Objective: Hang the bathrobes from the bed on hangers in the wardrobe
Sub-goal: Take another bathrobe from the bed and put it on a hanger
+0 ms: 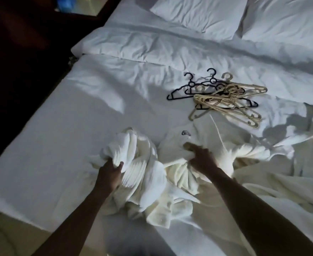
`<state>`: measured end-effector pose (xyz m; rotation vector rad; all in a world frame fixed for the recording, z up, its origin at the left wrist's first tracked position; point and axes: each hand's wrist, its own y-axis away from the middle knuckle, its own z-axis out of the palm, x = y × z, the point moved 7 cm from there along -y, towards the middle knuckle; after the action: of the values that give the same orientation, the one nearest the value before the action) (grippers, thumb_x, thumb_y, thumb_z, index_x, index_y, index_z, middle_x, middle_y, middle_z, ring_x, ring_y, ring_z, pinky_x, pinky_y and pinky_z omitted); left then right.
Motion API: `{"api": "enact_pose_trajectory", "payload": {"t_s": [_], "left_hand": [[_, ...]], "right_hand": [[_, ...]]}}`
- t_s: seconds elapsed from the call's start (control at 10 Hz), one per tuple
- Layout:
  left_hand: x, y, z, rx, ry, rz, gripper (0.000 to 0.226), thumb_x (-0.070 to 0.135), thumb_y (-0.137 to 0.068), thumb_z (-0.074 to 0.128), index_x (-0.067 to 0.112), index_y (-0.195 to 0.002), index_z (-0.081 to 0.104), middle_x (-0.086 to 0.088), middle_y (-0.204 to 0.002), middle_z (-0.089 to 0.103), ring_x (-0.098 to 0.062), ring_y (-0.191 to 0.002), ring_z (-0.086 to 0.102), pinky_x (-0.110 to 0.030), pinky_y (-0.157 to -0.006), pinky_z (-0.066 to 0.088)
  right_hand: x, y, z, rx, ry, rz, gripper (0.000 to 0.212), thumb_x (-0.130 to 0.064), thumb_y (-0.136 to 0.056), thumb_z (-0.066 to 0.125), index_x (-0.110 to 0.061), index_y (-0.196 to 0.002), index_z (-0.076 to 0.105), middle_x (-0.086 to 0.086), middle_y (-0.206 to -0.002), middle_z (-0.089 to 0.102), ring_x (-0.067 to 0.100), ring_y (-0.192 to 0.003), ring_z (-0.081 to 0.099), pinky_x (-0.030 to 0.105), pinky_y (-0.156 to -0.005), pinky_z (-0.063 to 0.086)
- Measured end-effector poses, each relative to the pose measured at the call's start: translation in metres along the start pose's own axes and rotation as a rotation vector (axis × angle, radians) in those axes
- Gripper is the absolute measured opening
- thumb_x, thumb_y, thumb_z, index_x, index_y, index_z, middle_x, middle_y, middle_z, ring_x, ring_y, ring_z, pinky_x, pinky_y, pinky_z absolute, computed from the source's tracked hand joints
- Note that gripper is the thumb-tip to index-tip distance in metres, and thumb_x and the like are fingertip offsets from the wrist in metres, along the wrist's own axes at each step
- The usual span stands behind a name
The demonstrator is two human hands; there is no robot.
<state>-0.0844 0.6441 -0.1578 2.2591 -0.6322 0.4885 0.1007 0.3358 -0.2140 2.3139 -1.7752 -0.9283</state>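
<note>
No legible text or numbers. One small dark embroidered mark point(186, 133) on the white bathrobe point(174, 150), too blurred to read.

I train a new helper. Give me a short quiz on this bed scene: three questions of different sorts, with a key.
1. True or false: the left hand grips fabric of the bathrobe.
2. Where do the hangers lie? A) on the bed, beyond the bathrobe; B) on the floor; C) on a rail.
3. Fill in: the hangers are black and ____.
Key: 1 true; 2 A; 3 beige.
</note>
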Motion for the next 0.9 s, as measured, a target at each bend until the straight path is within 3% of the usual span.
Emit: {"api": "enact_pose_trajectory", "payload": {"t_s": [0.1,0.2,0.3,0.4,0.5,0.6,0.7,0.8,0.9], "left_hand": [[0.015,0.001,-0.001,0.054,-0.029,0.033,0.036,0.028,-0.103,0.056,0.0,-0.124,0.062,-0.026,-0.123,0.067,-0.042,-0.118,0.061,-0.041,-0.096,0.045],[0.037,0.012,-0.002,0.128,-0.077,0.115,0.026,0.017,-0.099,0.062,-0.003,-0.115,0.065,-0.032,-0.114,0.067,-0.048,-0.11,0.063,-0.042,-0.089,0.048],[0.059,0.02,0.019,0.113,-0.074,0.2,0.02,0.009,-0.093,0.07,-0.005,-0.107,0.067,-0.034,-0.103,0.068,-0.049,-0.095,0.067,-0.046,-0.079,0.054],[0.096,0.029,0.051,0.021,-0.081,0.272,0.03,0.022,-0.103,0.057,-0.003,-0.116,0.065,-0.029,-0.112,0.067,-0.045,-0.108,0.064,-0.044,-0.089,0.048],[0.13,0.035,0.072,-0.02,-0.043,0.301,0.035,0.029,-0.105,0.051,0.001,-0.121,0.064,-0.025,-0.115,0.067,-0.042,-0.108,0.064,-0.043,-0.084,0.047],[0.148,0.029,0.086,-0.036,-0.071,0.428,0.033,0.026,-0.105,0.053,0.005,-0.13,0.06,-0.027,-0.124,0.065,-0.045,-0.111,0.061,-0.043,-0.088,0.044],[0.152,0.025,0.09,-0.066,-0.044,0.45,0.04,0.026,-0.103,0.055,0.021,-0.143,0.052,-0.014,-0.133,0.064,-0.038,-0.118,0.06,-0.04,-0.094,0.043],[0.165,0.031,0.088,-0.06,0.072,0.474,0.026,0.027,-0.099,0.055,0.039,-0.122,0.061,0.029,-0.104,0.066,0.0,-0.099,0.061,-0.015,-0.087,0.04],[0.175,0.016,0.087,0.051,0.043,0.581,0.023,0.007,-0.086,0.048,0.022,-0.07,0.053,0.011,-0.064,0.054,-0.009,-0.062,0.052,-0.024,-0.058,0.038]], "right_hand": [[0.002,0.033,-0.082,0.217,-0.192,0.077,0.06,-0.019,-0.064,0.075,-0.039,-0.121,0.068,0.009,-0.108,0.076,0.033,-0.102,0.07,0.036,-0.089,0.056],[0.045,0.065,-0.178,0.584,-0.387,0.159,0.051,-0.027,-0.07,0.063,-0.021,-0.12,0.072,0.017,-0.102,0.076,0.034,-0.095,0.071,0.036,-0.085,0.053],[0.098,0.116,-0.266,0.909,-0.407,0.282,0.039,-0.018,-0.08,0.064,-0.019,-0.119,0.069,0.012,-0.108,0.074,0.027,-0.103,0.066,0.023,-0.078,0.04],[0.134,0.165,-0.308,1.09,-0.389,0.284,0.045,-0.023,-0.076,0.052,-0.019,-0.118,0.066,0.006,-0.106,0.073,0.025,-0.099,0.065,0.021,-0.08,0.042],[0.159,0.209,-0.312,1.196,-0.181,0.295,0.054,-0.02,-0.071,0.05,-0.019,-0.123,0.066,0.013,-0.107,0.068,0.031,-0.099,0.061,0.034,-0.085,0.047],[0.18,0.225,-0.274,1.163,-0.067,0.37,0.054,-0.008,-0.071,0.056,-0.019,-0.122,0.068,0.018,-0.104,0.058,0.038,-0.093,0.055,0.04,-0.078,0.046],[0.243,0.214,-0.195,0.756,-0.024,0.629,0.055,-0.006,-0.075,0.06,-0.023,-0.127,0.064,0.018,-0.11,0.05,0.046,-0.097,0.058,0.05,-0.085,0.053],[0.288,0.189,-0.111,0.169,0.138,0.863,0.05,-0.028,-0.085,0.067,-0.018,-0.134,0.06,0.026,-0.129,0.047,0.05,-0.126,0.047,0.057,-0.106,0.043],[0.264,0.15,-0.109,0.12,0.263,0.849,0.065,-0.04,-0.081,0.072,-0.011,-0.134,0.049,0.022,-0.139,0.041,0.044,-0.132,0.037,0.059,-0.111,0.032]]}}
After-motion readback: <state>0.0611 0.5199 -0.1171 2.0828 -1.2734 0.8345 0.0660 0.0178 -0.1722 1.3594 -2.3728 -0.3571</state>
